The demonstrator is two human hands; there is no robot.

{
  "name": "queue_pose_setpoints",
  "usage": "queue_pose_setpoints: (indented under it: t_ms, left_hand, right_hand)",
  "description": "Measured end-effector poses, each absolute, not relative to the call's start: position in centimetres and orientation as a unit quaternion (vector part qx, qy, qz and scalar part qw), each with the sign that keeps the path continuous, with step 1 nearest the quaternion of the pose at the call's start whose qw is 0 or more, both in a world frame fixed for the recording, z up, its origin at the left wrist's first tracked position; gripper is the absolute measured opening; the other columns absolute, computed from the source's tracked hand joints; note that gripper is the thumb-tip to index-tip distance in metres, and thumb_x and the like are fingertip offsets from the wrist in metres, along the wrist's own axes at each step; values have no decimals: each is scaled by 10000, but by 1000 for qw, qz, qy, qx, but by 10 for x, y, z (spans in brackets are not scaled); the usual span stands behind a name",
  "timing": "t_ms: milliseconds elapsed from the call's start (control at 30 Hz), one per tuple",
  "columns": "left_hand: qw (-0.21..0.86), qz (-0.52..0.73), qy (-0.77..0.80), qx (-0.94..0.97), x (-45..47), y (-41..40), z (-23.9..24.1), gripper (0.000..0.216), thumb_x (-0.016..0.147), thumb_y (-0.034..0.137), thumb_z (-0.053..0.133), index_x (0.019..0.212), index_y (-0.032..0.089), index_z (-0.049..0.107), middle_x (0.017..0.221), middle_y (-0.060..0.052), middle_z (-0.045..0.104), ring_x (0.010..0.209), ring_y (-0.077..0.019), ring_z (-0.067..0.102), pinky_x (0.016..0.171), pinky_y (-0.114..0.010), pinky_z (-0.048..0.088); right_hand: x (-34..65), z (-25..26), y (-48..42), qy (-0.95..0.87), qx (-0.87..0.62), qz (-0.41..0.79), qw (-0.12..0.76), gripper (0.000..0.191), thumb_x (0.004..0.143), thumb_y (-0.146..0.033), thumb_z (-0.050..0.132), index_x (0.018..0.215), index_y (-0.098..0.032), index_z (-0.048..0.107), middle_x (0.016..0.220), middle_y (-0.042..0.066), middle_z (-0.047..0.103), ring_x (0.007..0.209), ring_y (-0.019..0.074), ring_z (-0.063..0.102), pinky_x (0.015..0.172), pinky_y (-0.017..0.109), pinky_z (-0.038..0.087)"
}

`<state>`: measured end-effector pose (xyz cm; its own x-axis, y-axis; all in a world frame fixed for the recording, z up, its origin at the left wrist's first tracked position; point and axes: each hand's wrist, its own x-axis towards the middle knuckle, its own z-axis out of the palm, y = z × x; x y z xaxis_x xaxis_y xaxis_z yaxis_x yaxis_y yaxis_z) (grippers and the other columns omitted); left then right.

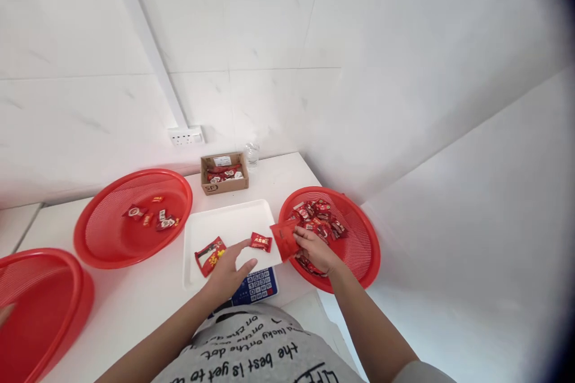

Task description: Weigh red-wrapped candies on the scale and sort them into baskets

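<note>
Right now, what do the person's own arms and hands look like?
The left hand and right hand are bare, with no gloves, rings or watch visible. The forearms are uncovered. The person wears a grey short-sleeved T-shirt with black printed lettering.

The baskets (112, 245) and pouch (284, 240) are red, the tray (224, 224) white, the shirt (251, 350) grey with black lettering

You face a far wall (269, 24) of large white tiles, faintly veined. A white strip (148, 42) runs up it, leaning left. At its foot a white socket (186, 135) sits just above the table (135, 293). The table is white and reaches into the corner, where a right wall (449, 131), tiled alike, meets the far one. The light is bright and even.
</note>
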<state>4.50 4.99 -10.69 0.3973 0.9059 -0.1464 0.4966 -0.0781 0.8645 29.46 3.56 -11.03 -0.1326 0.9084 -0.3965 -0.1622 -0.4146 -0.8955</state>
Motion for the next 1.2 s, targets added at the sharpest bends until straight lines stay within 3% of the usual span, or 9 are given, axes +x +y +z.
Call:
queue_pose_setpoints:
  t_ms: [167, 367, 500, 667, 867, 1200]
  left_hand:
    - [673, 264, 456, 519, 51, 49, -94, 455, 746, 471, 597, 1083, 166, 577, 1009, -87, 668, 882, -203, 612, 783, -340, 466]
    - [736, 332, 461, 369, 36, 46, -95, 421, 689, 413, 683, 1014, 165, 584, 1010, -77, 656, 890, -187, 607, 787, -325, 456]
    - [728, 308, 483, 377, 30, 46, -91, 375, 646, 392, 722, 925, 171, 604, 930, -50, 657, 836, -169, 603, 742, -295, 451]
    - [707, 314, 459, 437, 30, 49, -82, 333, 690, 421, 678, 888, 155, 646, 831, -39, 664, 784, -167, 593, 753, -290, 431]
    - [704, 385, 455, 387, 35, 50, -77, 265, 686, 414, 679, 713, 160, 606, 675, 14, 598, 638, -111, 524, 651, -249, 406]
    - [677, 411, 488, 366, 37, 54, -78, 313, 669, 442, 685, 722, 149, 588, 680, -3, 606, 616, -106, 527, 620, -242, 420]
  right_hand:
    - [235, -96, 33, -426, -458, 698, 350, 411, 765, -535, 559, 997, -197, 594, 718, -11, 565, 569, 87, 450, 526, 216, 369]
    - [210, -95, 32, -463, -500, 648, 340, 435, 734, -535, 582, 997, -189, 596, 831, 12, 598, 655, 120, 507, 555, 236, 400]
    - [208, -92, 35, -515, -521, 587, 344, 292, 739, -433, 595, 876, -179, 638, 821, 10, 628, 744, 152, 538, 683, 277, 429]
    - [210, -89, 35, -590, -535, 527, 295, 199, 739, -374, 597, 743, -178, 638, 677, -22, 582, 645, 124, 485, 619, 245, 393]
    - [208, -84, 34, -609, -521, 504, 322, 324, 819, -451, 482, 701, -177, 607, 662, -14, 551, 644, 124, 464, 613, 242, 378]
    - [204, -81, 39, -559, -569, 492, 349, 353, 809, -494, 451, 654, -194, 550, 609, -4, 544, 594, 133, 486, 583, 259, 408]
